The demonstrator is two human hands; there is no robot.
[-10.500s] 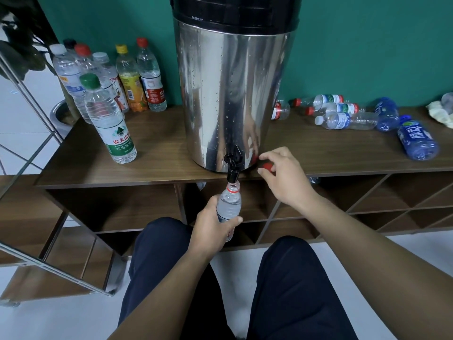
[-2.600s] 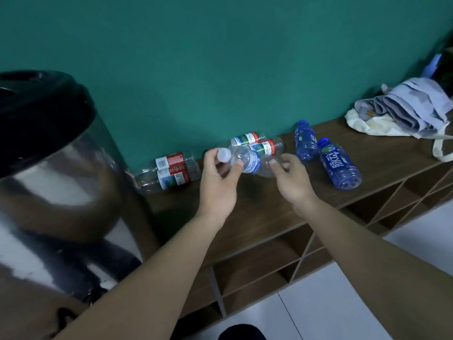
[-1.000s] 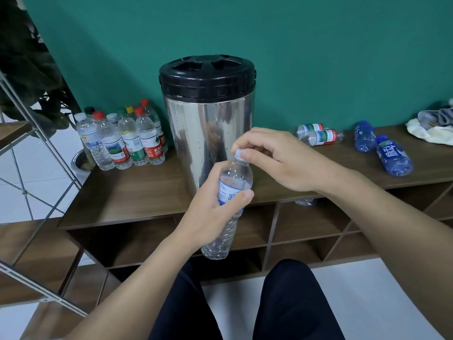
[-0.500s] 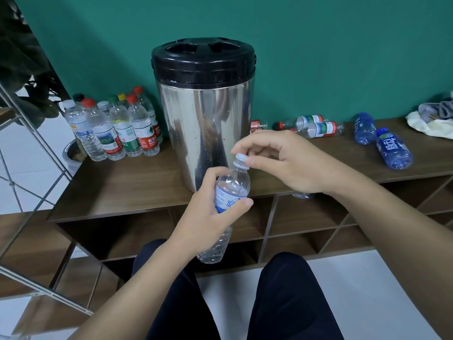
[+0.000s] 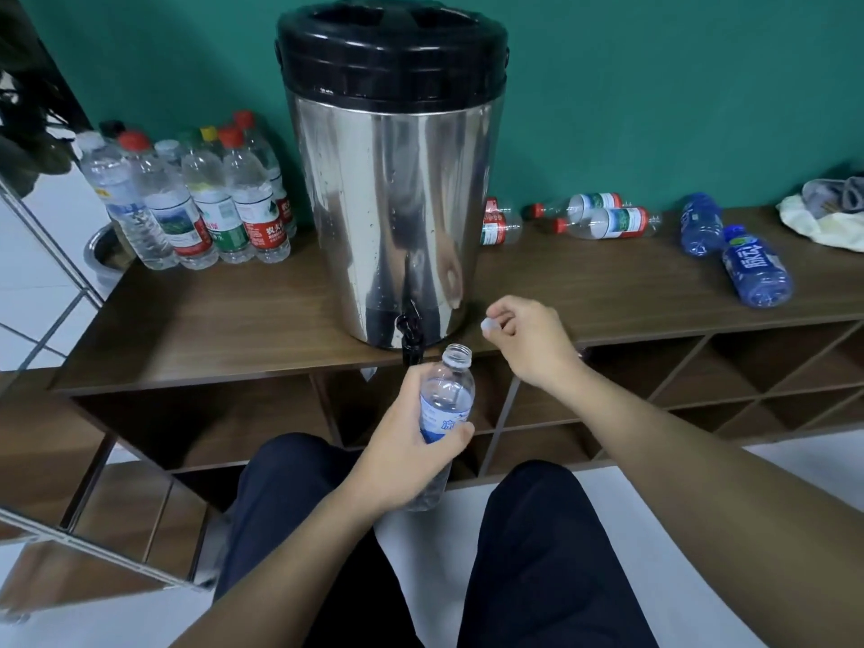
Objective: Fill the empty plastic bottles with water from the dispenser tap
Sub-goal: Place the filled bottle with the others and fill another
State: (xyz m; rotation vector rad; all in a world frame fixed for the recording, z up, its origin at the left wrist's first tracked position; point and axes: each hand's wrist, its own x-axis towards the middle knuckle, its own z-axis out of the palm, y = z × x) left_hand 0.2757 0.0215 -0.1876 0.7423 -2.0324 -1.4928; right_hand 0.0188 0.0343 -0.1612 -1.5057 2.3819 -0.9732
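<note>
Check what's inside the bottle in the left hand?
The bottle that the left hand grips looks empty, clear and uncapped; the right hand pinches its cap. The palm covers its lower part, so any residue there is hidden.

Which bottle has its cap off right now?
The clear bottle gripped by the left hand, just below the tap. Its neck is open; every other bottle looks capped.

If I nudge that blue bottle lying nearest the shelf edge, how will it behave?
The blue bottle lies on its side, so it will probably roll. It looks empty and thin-walled, so likely light and easily dented. The shelf edge is close; it might drop off.
</note>
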